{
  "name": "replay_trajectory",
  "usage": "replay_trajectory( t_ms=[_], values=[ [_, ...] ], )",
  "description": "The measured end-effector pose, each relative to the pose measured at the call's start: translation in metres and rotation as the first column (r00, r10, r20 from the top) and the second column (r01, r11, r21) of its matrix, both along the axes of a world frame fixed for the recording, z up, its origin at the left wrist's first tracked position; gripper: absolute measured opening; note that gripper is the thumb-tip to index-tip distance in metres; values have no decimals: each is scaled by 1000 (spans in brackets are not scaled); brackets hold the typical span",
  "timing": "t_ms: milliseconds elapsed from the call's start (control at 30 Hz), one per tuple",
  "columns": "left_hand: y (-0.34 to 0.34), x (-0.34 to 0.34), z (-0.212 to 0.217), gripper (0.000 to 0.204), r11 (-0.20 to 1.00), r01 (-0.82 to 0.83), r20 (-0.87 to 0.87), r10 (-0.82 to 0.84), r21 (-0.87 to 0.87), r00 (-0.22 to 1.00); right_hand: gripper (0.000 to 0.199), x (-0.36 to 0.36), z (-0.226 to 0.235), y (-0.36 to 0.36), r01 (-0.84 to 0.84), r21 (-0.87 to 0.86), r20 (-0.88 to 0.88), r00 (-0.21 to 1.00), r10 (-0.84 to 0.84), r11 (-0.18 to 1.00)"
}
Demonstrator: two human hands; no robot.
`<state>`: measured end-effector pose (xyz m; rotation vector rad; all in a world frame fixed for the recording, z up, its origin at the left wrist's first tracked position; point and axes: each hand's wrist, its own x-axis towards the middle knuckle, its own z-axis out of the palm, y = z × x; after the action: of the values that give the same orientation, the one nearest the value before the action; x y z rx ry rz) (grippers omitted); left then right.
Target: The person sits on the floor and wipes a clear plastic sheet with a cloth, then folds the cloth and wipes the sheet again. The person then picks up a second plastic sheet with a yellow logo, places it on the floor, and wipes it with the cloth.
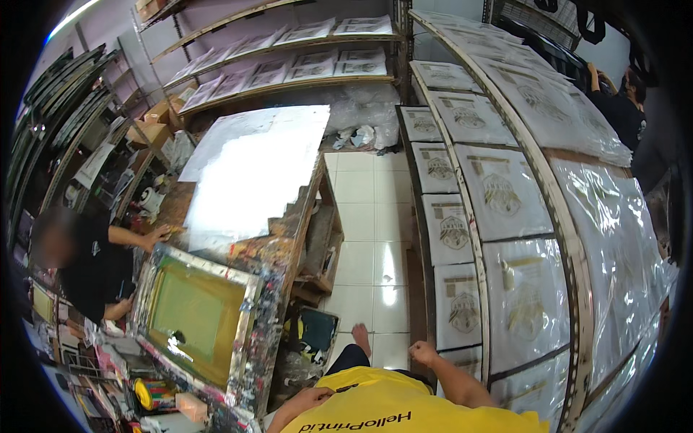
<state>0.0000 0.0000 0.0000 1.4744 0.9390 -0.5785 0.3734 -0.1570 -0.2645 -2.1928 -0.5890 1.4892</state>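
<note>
My left hand point(312, 397) is at the front of my yellow shirt point(390, 404), its fingers curled together beside the cloth, with nothing visible in them. Away from my body on the right, my right hand point(423, 353) is closed in a loose fist, with nothing showing in it. It is nearest to the rack point(469, 224), whose shelves bear flat printed white bags point(457, 309). To the left stands a paint-stained worktable point(278, 249). On its near end lies a screen-printing frame point(195, 310) with yellow-green mesh, apart from both hands.
White sheets point(249, 177) cover the table's far part. A co-worker point(90, 267) in black stands at its left, one hand near the frame. Another person point(621, 105) is behind the right rack. White floor tiles point(361, 245) run between table and rack; a dark bin point(317, 328) stands below the table.
</note>
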Motion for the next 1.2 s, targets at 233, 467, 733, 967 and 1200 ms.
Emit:
replay_trajectory(
  t_ms=[233, 467, 733, 967, 1200],
  values=[
    [150, 116, -25, 52, 987, 159, 101, -162, 32, 982, 26, 55, 16, 61, 7, -153, -8, 1000, -8, 988],
    [294, 225, -9, 38, 952, 214, 158, -251, 219, 955, 26, 179, 4, 181, 24, -117, 218, 976, 2, 993],
    [411, 324, -28, 33, 942, 27, 141, -79, 335, 987, 27, 298, 34, 406, 98, -17, 83, 992, -96, 995],
    [546, 452, 4, 38, 941, -319, 326, 270, 109, 906, 24, 451, -19, 571, 0, 35, 165, 986, -6, 999],
    [684, 552, 9, 37, 810, -560, 487, 424, 174, 764, 18, 595, 30, 782, 35, 55, 29, 999, -36, 998]
  ],
)
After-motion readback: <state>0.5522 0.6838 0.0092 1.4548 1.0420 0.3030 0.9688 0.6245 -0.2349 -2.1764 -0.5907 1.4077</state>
